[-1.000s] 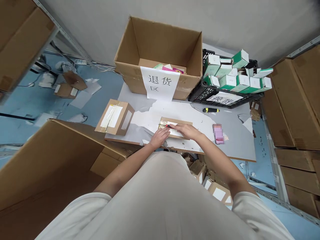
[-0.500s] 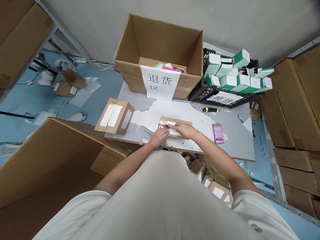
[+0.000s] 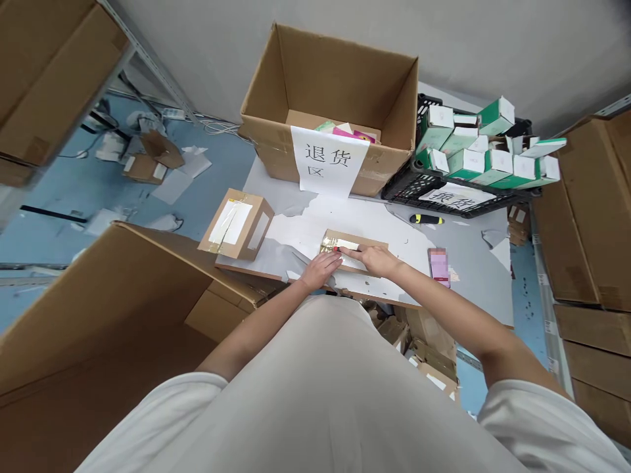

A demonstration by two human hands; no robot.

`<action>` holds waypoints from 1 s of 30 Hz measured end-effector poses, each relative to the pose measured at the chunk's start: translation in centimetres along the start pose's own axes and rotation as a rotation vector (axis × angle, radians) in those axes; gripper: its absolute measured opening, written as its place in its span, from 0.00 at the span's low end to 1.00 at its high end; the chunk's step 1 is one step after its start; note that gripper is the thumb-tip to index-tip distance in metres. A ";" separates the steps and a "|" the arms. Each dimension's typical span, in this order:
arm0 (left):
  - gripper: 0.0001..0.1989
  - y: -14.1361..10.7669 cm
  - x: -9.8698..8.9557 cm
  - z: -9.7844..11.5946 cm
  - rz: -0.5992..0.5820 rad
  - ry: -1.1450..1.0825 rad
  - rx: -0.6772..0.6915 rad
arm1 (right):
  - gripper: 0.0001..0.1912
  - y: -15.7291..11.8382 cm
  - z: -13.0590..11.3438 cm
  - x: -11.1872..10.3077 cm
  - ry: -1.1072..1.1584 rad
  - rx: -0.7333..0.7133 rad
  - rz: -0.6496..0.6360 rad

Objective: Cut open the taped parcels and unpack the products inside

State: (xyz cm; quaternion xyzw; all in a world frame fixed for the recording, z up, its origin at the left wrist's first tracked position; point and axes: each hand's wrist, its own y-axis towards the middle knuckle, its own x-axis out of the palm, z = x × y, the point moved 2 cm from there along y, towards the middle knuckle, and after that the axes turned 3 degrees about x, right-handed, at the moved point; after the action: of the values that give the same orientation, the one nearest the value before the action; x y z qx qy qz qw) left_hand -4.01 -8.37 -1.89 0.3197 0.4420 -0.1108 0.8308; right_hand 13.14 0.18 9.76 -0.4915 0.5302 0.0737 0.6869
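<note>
A small flat cardboard box (image 3: 362,238) lies on the table, with shiny tape at its left end and a white label on top. My left hand (image 3: 320,269) rests with fingers stretched and flat against the box's near left edge. My right hand (image 3: 378,259) is closed around a slim dark tool with a red tip (image 3: 336,249), its index finger extended along it. The tip is over the taped left end of the box. Most of the tool is hidden by my fingers, so its exact kind is unclear.
Left on the table (image 3: 480,282) stands a taped carton (image 3: 246,226). Behind are a large open box (image 3: 271,154) and a black crate (image 3: 401,180) of green-white boxes. A yellow-black cutter (image 3: 426,219) and a phone (image 3: 438,266) lie right. A big open carton (image 3: 123,309) stands lower left.
The camera view has turned slightly left, so the scene sits further right. Both hands and the tool tip keep nearly the same place on the small box.
</note>
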 end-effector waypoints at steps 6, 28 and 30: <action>0.14 0.1 0.0 0.1 -0.024 -0.009 -0.028 | 0.37 -0.3 -0.5 -0.6 -0.027 0.032 -0.002; 0.15 -0.4 0.8 -0.2 -0.030 -0.061 -0.045 | 0.38 -7.7 4.8 2.5 -0.033 0.215 -0.104; 0.15 -0.4 1.0 -0.2 -0.014 -0.070 -0.053 | 0.40 -9.9 6.2 3.6 -0.034 0.264 -0.121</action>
State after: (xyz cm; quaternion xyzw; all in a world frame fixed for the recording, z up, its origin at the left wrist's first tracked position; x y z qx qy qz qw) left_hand -3.72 -8.40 -2.96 0.2902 0.4176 -0.1162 0.8531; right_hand 24.87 -1.67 12.50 -0.4266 0.4929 -0.0299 0.7577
